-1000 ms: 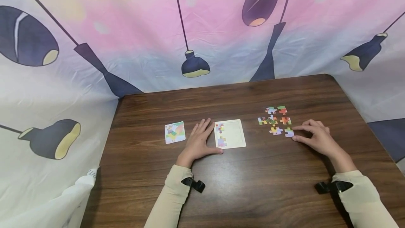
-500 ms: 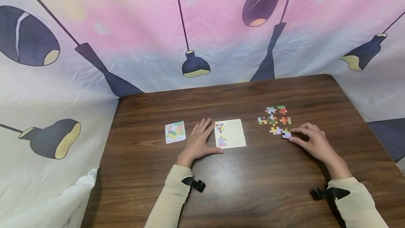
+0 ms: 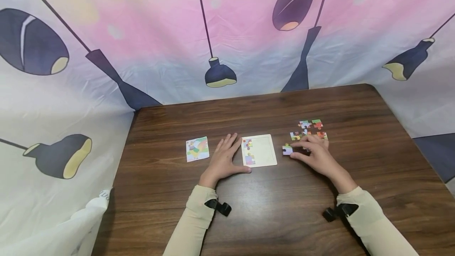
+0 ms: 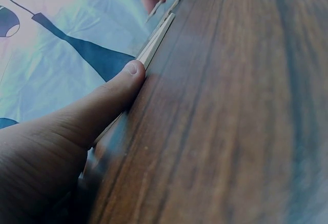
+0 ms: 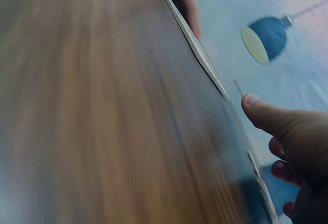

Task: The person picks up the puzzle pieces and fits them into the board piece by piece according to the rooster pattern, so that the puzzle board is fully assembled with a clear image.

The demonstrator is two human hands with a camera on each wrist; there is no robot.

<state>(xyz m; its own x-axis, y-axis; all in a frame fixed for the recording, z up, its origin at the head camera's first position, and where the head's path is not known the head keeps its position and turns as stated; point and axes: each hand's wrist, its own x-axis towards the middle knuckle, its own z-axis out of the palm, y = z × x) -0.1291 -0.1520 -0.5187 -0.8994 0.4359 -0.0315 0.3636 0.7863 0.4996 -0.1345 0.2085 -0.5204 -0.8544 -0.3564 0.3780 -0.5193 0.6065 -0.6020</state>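
Head view downward, wrist views low — sharing tray (image 3: pixel 264 149)

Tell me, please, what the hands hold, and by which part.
The right hand pinches a puzzle piece by its right side; the left hand only touches the tray.

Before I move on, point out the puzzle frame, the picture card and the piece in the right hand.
Puzzle frame (image 3: pixel 264 150): head view, bare inner panel.
Picture card (image 3: pixel 197 149): head view, middle of printed face.
Held piece (image 3: pixel 288 151): head view, pale lilac part.
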